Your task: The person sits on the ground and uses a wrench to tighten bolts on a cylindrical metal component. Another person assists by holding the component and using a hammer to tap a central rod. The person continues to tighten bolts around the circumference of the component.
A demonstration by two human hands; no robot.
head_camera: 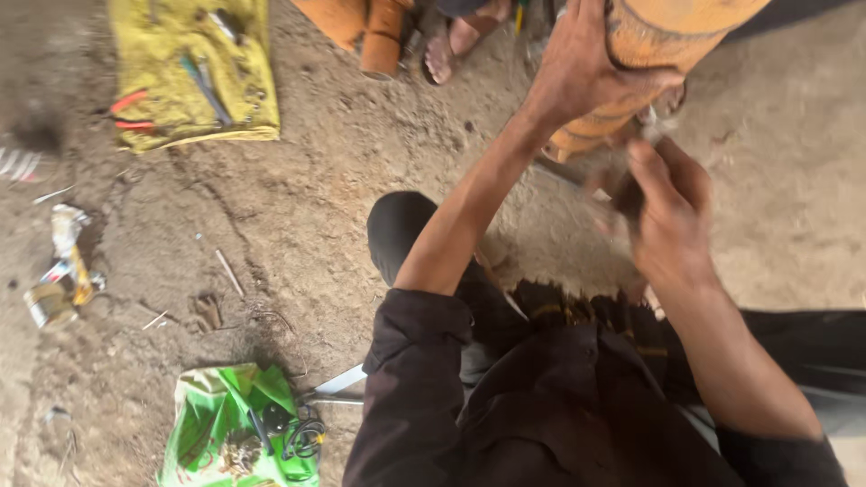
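Note:
My left hand (577, 68) grips the side of an orange cylindrical vessel (667, 36) that stands tilted on the dirt ground at the top right. My right hand (667, 198) is blurred just below the vessel's lower edge, fingers curled around something small and dark that I cannot make out. Both forearms reach out from dark rolled sleeves. My dark-clothed knee (401, 230) sits between the arms and the ground.
A yellow cloth (194, 68) with small tools lies at the top left. A green bag (234, 428) with cables lies at the bottom left, metal scissors (338, 386) beside it. Scraps and a small tin (50, 302) sit at the left. Another person's sandalled foot (451, 45) is at the top.

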